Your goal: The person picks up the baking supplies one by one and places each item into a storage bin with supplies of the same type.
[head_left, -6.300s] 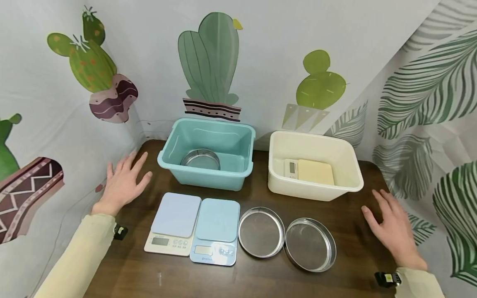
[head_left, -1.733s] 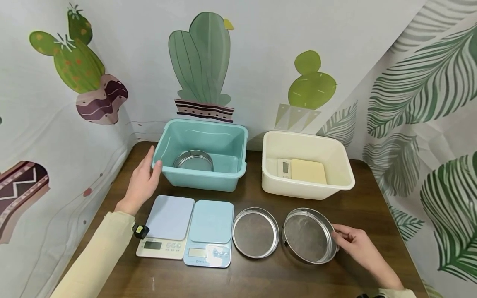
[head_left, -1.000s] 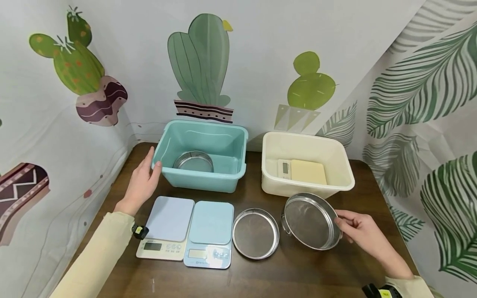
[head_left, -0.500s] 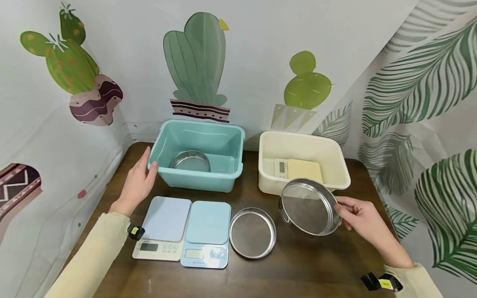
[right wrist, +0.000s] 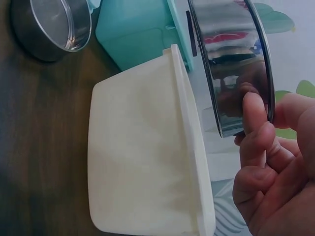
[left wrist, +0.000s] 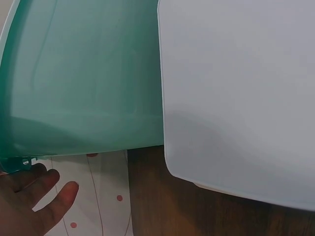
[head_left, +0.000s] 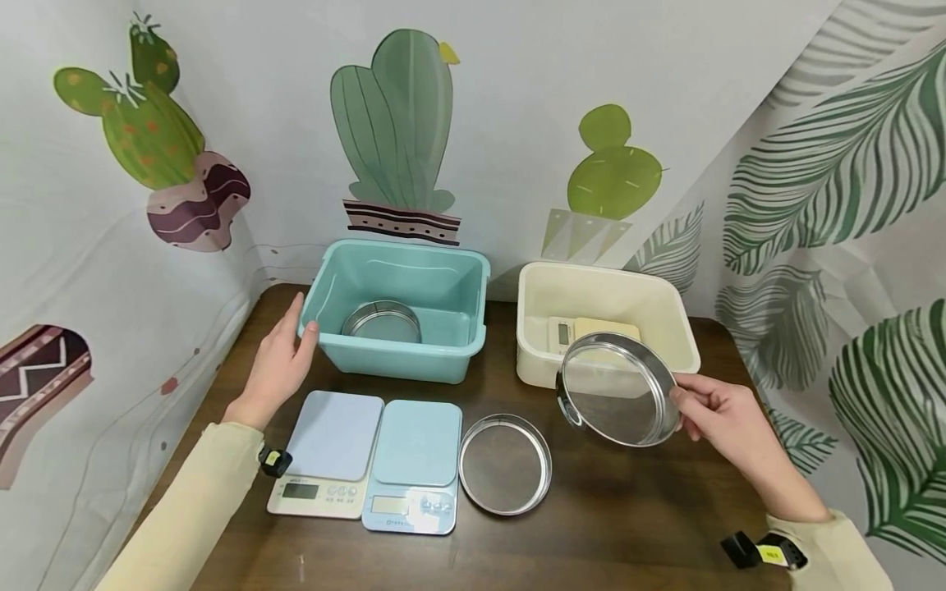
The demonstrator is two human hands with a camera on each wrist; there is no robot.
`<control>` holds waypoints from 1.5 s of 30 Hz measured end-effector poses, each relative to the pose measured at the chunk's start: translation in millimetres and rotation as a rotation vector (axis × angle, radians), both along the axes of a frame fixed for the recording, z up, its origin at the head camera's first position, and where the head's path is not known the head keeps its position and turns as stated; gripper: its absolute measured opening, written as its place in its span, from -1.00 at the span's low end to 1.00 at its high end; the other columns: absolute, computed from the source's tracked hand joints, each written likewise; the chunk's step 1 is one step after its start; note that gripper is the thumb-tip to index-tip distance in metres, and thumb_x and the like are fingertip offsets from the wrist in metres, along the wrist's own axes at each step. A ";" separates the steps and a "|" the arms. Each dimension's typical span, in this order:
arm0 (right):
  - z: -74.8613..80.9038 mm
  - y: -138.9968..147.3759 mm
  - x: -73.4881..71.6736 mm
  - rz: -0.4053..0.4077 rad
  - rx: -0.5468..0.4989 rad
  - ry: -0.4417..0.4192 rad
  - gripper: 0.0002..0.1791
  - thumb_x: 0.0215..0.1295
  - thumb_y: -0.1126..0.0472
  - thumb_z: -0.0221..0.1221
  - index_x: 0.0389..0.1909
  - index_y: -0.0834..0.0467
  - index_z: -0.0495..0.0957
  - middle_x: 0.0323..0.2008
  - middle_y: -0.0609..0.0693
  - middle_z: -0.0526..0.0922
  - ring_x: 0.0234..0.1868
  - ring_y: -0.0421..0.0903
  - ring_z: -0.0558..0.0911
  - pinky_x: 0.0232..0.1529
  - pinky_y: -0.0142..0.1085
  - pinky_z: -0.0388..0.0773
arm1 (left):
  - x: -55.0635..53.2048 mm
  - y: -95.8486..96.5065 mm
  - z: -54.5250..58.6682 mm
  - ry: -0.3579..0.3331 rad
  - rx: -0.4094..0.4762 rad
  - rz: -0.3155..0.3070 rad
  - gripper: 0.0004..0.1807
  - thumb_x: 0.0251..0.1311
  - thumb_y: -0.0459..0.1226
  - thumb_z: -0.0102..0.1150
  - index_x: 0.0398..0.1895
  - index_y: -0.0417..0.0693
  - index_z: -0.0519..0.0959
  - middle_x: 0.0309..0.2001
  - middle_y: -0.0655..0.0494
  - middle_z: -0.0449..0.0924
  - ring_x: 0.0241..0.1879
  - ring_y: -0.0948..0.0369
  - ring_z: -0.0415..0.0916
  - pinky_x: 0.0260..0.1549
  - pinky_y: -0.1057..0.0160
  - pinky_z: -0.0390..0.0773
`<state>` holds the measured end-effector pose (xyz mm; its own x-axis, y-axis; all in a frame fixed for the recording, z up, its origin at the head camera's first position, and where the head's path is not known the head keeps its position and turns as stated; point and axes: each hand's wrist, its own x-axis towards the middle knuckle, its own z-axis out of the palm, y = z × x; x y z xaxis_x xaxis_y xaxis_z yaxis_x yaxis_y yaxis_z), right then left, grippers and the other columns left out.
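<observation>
My right hand (head_left: pixel 720 414) pinches the right edge of a round metal sieve (head_left: pixel 613 394) with a fine mesh. The sieve is raised and tilted, overlapping the front of the cream bin (head_left: pixel 543 368) in the head view. Its shiny side wall (right wrist: pixel 236 64) shows between thumb and fingers in the right wrist view. My left hand (head_left: pixel 277 357) lies at the left end of the teal bin (head_left: pixel 399 361), fingers fairly straight along its rim. Inside the teal bin is another sieve (head_left: pixel 383 322). A further sieve (head_left: pixel 506 465) lies on the table.
Left of the table sieve lie a light blue kitchen scale (head_left: pixel 415 443) and a white one with a lavender plate (head_left: pixel 336 435). A scale with a yellow plate (head_left: pixel 608 327) sits in the cream bin. A patterned cloth wall (head_left: pixel 510 148) stands behind the brown table (head_left: pixel 591 525).
My right hand has gripped the right-hand sieve, lifted it off the table and carried it forward toward the cream bin. Earlier, my left hand moved in to the teal bin's rim.
</observation>
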<state>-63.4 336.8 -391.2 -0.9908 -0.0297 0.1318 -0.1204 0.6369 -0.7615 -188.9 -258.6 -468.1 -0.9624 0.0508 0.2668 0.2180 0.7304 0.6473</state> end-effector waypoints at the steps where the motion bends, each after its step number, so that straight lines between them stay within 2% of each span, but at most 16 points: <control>1: 1.1 -0.7 -0.8 0.002 0.000 0.003 -0.79 0.47 0.34 0.20 0.00 0.33 0.69 -0.75 -0.14 0.49 -0.69 -0.20 0.47 -0.65 -0.29 0.29 | 0.1 0.1 0.0 0.002 0.001 -0.001 -0.29 0.65 -0.03 -0.21 0.70 -0.09 -0.04 0.53 -0.43 0.17 0.37 -0.40 0.32 0.23 -0.44 0.35; 11: 14.1 -11.0 -15.8 0.035 0.025 0.029 -0.77 0.49 0.31 0.17 0.01 0.31 0.70 -0.75 -0.13 0.48 -0.68 -0.18 0.48 -0.65 -0.32 0.32 | 0.8 0.4 -0.1 0.006 0.009 -0.008 -0.29 0.65 -0.03 -0.21 0.70 -0.11 -0.03 0.53 -0.42 0.18 0.35 -0.40 0.35 0.21 -0.43 0.38; 28: 33.7 -28.1 -39.9 0.092 0.000 0.046 -0.78 0.50 0.27 0.16 -0.02 0.28 0.72 -0.75 -0.10 0.49 -0.67 -0.17 0.49 -0.64 -0.32 0.36 | 0.5 0.7 0.2 -0.005 0.015 -0.004 -0.28 0.65 -0.01 -0.21 0.70 -0.10 -0.04 0.55 -0.41 0.14 0.42 -0.39 0.26 0.27 -0.44 0.32; 34: 35.1 -33.8 -49.0 0.119 -0.036 0.051 -0.78 0.51 0.28 0.15 -0.02 0.28 0.71 -0.74 -0.07 0.48 -0.67 -0.17 0.47 -0.63 -0.33 0.36 | -0.6 0.6 -0.7 -0.002 0.016 -0.001 -0.28 0.65 -0.01 -0.21 0.70 -0.11 -0.03 0.55 -0.41 0.15 0.41 -0.39 0.27 0.27 -0.43 0.32; 41: 33.7 -42.2 -59.7 0.132 -0.081 0.011 -0.75 0.52 0.26 0.13 0.01 0.30 0.70 -0.72 -0.08 0.49 -0.65 -0.21 0.46 -0.62 -0.37 0.45 | -0.9 0.3 -2.1 -0.005 0.010 0.004 -0.28 0.65 0.00 -0.22 0.70 -0.10 -0.03 0.54 -0.41 0.15 0.40 -0.39 0.28 0.26 -0.44 0.33; 45: 33.4 -47.6 -64.7 0.133 -0.098 0.001 -0.74 0.52 0.25 0.14 0.03 0.31 0.69 -0.72 -0.07 0.51 -0.66 -0.20 0.46 -0.67 -0.35 0.37 | -0.2 0.6 -2.2 -0.005 0.013 0.005 -0.28 0.65 0.00 -0.22 0.71 -0.09 -0.04 0.54 -0.41 0.16 0.39 -0.39 0.30 0.25 -0.44 0.34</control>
<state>-128.1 289.2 -357.8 -0.9789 -0.1475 0.1411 -0.1992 0.5382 -0.8189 -189.1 -257.9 -470.2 -0.9640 0.0428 0.2623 0.2111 0.7227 0.6581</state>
